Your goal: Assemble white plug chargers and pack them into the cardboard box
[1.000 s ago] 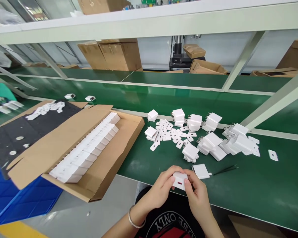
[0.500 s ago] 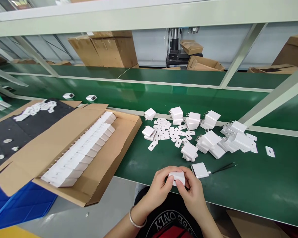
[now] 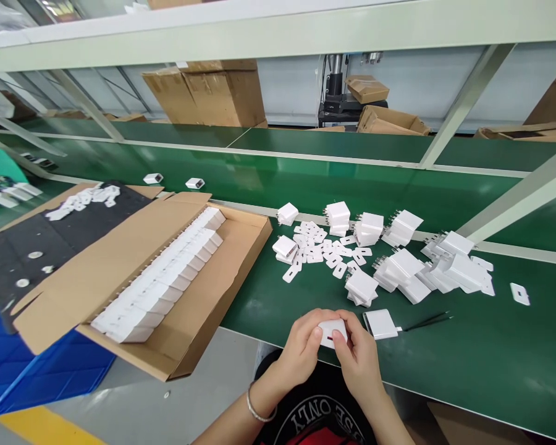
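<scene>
Between my two hands is a white charger (image 3: 330,334), its end face with a dark slot turned up toward me. My left hand (image 3: 301,349) is closed round its left side. From the other side my right hand (image 3: 359,352) grips it, the thumb pressed on the face by the slot. Just right of my hands lies another white charger (image 3: 380,324) with a plug and dark wires (image 3: 426,321) at its end. Beyond them are stacked white chargers (image 3: 361,287) and a loose heap of flat white cover plates (image 3: 312,238).
An open cardboard box (image 3: 241,247) at left holds a long row of white chargers (image 3: 162,278). More chargers (image 3: 449,259) and a single cover plate (image 3: 519,293) lie to the right. A slanting metal post (image 3: 514,198) stands at the bench's back right. Cardboard boxes (image 3: 213,93) sit on the shelf.
The charger in my hands has tilted, so its slotted face shows more. My right thumb has shifted on that face. The whole view has swung slightly left.
</scene>
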Action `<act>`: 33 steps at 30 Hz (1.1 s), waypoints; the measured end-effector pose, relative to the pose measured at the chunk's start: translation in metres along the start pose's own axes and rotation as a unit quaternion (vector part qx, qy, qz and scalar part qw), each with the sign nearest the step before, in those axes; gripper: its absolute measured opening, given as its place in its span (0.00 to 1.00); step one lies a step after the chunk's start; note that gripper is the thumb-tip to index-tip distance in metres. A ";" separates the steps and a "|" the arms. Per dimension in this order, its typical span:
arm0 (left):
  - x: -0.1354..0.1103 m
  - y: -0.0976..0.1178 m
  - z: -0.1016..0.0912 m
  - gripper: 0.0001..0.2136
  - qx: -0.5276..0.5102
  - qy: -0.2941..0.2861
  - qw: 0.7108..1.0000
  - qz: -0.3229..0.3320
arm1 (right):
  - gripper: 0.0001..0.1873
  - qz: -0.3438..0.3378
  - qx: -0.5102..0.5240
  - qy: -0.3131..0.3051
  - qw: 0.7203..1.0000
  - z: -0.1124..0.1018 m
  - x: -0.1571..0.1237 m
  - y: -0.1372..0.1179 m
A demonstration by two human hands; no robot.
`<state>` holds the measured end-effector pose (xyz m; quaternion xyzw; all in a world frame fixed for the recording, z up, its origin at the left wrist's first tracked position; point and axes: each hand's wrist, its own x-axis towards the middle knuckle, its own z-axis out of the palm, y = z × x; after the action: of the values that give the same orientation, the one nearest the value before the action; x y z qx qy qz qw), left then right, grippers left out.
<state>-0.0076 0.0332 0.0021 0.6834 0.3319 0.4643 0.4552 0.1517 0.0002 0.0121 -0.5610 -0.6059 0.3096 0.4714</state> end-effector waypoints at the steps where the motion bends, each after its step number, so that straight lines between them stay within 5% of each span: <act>1: 0.000 -0.002 -0.001 0.24 -0.008 0.008 1.000 -0.006 | 0.20 0.006 -0.004 -0.006 1.000 0.001 0.001 0.000; 7: -0.002 -0.010 -0.007 0.25 -0.013 0.017 0.999 -0.027 | 0.19 0.045 0.034 -0.091 0.994 0.000 0.008 -0.007; 11: -0.006 -0.008 -0.008 0.33 -0.077 0.044 0.991 -0.104 | 0.16 -0.005 0.075 -0.078 0.994 0.005 0.004 -0.008; 15: -0.007 0.003 -0.005 0.31 -0.148 0.054 0.959 -0.235 | 0.20 -0.068 0.025 -0.024 0.997 0.011 -0.001 -0.003; 20: -0.010 0.023 -0.013 0.34 -0.346 0.005 0.896 -0.279 | 0.29 -0.085 -0.030 -0.051 0.995 0.013 -0.003 -0.007; 23: -0.003 0.034 -0.050 0.31 -0.237 0.047 0.940 -0.242 | 0.32 -0.105 -0.054 -0.057 0.991 0.005 -0.008 -0.018; 26: 0.023 0.038 -0.115 0.31 0.033 0.122 0.983 -0.131 | 0.24 -0.141 -0.075 0.010 0.987 -0.017 -0.016 -0.020; 28: 0.051 0.036 -0.164 0.25 0.232 0.176 0.953 -0.083 | 0.16 -0.149 -0.104 0.076 0.980 -0.038 -0.023 -0.011; 30: 0.083 0.028 -0.207 0.18 0.455 0.158 0.870 -0.101 | 0.12 -0.134 -0.140 0.136 0.972 -0.062 -0.031 0.005; 33: 0.123 0.009 -0.246 0.17 0.531 0.153 0.822 -0.138 | 0.13 -0.094 -0.188 0.211 0.955 -0.098 -0.042 0.029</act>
<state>-0.1955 0.2146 0.0896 0.6869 0.6830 0.2471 0.0251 0.2498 -0.0505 0.0127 -0.6328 -0.5899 0.0188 0.5012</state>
